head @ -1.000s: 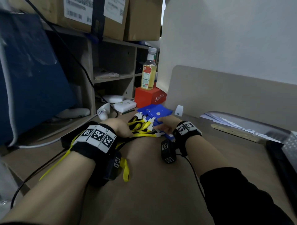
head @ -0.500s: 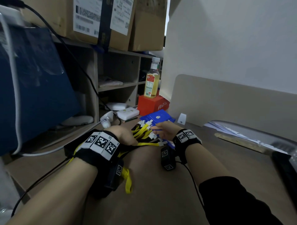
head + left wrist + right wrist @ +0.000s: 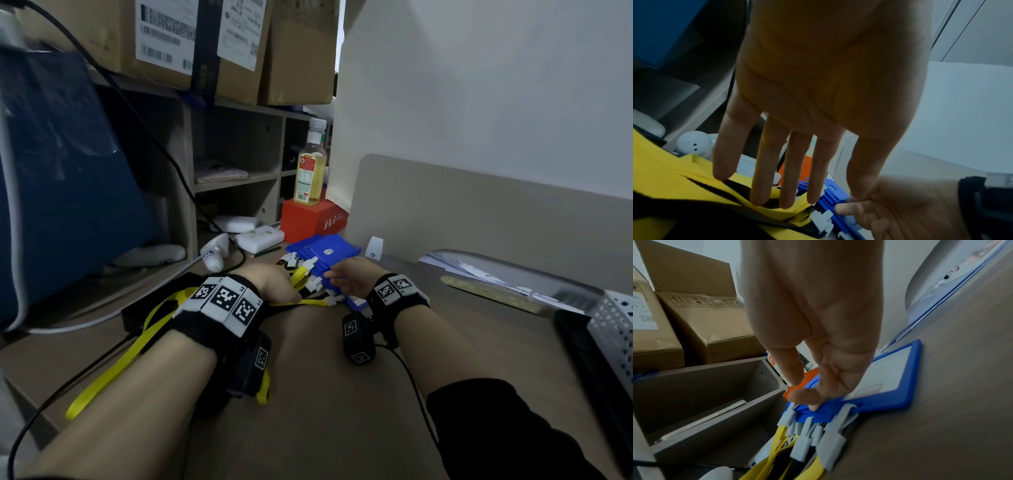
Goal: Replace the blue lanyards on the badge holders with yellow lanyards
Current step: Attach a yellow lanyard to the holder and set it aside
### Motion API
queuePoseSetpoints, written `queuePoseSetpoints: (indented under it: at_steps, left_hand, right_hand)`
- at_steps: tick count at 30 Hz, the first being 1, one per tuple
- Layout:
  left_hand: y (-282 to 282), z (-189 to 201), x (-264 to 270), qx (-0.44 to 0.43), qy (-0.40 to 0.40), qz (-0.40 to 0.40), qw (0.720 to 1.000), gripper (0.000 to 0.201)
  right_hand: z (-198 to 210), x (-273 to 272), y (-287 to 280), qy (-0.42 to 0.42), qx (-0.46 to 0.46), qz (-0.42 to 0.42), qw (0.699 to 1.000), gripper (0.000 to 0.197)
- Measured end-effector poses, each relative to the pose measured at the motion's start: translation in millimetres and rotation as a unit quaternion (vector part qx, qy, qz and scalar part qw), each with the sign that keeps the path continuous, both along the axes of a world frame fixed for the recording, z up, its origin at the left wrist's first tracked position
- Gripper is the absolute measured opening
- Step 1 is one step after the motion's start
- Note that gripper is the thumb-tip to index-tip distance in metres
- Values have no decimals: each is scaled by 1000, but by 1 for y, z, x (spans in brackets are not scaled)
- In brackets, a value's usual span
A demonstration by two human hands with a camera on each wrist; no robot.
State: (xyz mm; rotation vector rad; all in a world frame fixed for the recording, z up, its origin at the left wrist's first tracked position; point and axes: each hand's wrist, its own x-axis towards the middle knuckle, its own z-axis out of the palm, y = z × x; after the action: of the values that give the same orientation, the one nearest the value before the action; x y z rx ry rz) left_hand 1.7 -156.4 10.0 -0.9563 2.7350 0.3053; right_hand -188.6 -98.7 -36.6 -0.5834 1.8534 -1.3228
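A fanned stack of blue badge holders [image 3: 325, 251] lies on the desk with white clips [image 3: 313, 284] and yellow lanyards [image 3: 298, 274] attached. My left hand [image 3: 274, 284] rests on the lanyards. In the left wrist view its straight fingers [image 3: 766, 186] press on the yellow straps [image 3: 684, 175]. My right hand [image 3: 349, 277] pinches the clip edge of the blue holders [image 3: 890, 402] between thumb and fingers [image 3: 803, 396]. Grey-white clips [image 3: 830, 443] and yellow lanyards [image 3: 781, 449] fan out below that pinch. One yellow strap [image 3: 113, 370] trails off under my left forearm.
A red box [image 3: 311, 222] with a bottle [image 3: 310, 171] stands behind the holders. White devices [image 3: 260, 236] and a black cable [image 3: 191, 192] lie at the shelf [image 3: 236, 178]. Cardboard boxes [image 3: 191, 41] sit above. Papers [image 3: 479, 270], a ruler [image 3: 489, 294] and a perforated metal box [image 3: 613, 325] are at the right.
The head view has tilted up, so the desk sits lower in the picture. Both hands stay at the pile; the left hand has edged a little toward the holders.
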Motion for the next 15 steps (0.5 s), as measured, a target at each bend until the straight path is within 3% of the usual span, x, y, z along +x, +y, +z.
queuePoseSetpoints:
  at_steps: [15]
  left_hand:
    - [11,-3,-19,35,-1,-14,999,48]
  right_hand:
    - [0,-5,15,15,28,-17,999,12]
